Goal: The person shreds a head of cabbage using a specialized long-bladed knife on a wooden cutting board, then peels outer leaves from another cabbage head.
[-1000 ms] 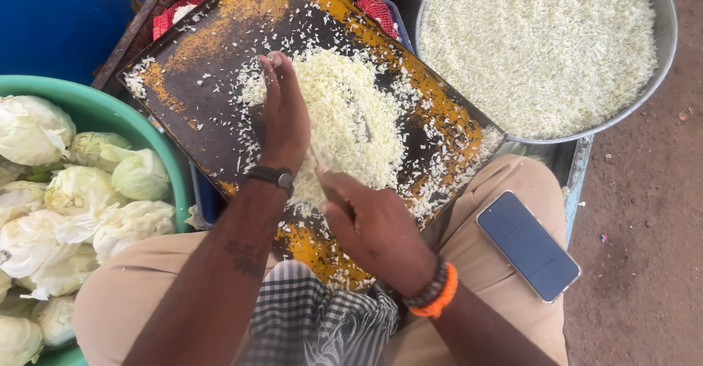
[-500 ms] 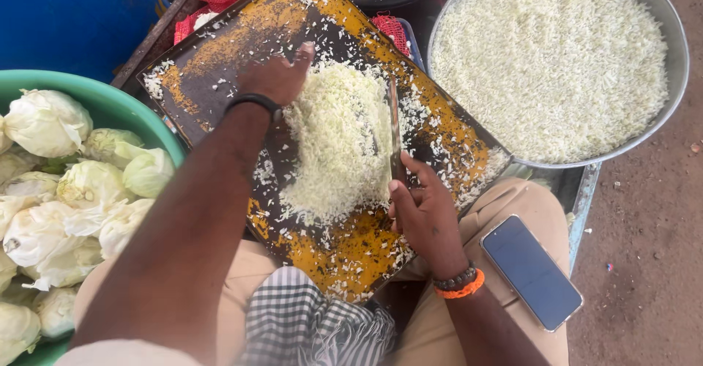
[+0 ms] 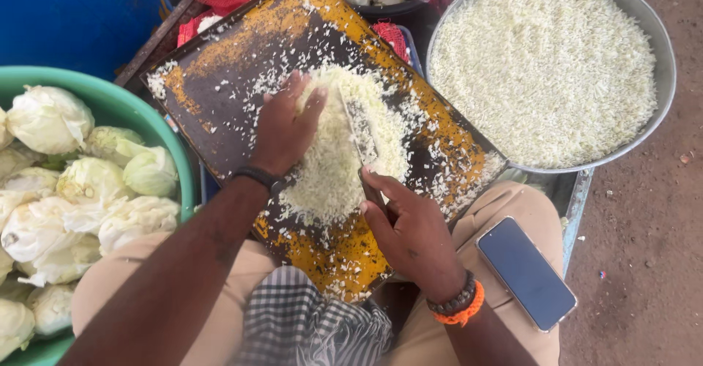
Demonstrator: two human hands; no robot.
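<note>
The right hand (image 3: pixel 414 238) is clenched on a knife (image 3: pixel 364 140) whose blade runs away from it, lengthwise up the heap of shredded cabbage (image 3: pixel 344 146) on the board (image 3: pixel 220 110). The left hand (image 3: pixel 284 128) lies flat and open just left of the blade, fingers pressing the heap's far edge, nearer the shreds.

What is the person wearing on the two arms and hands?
Both arms are bare, with no sleeves and no gloves. The left hand has a thin black band around its wrist. The right hand has two at its wrist: a dark beaded bracelet and an orange band.
</note>
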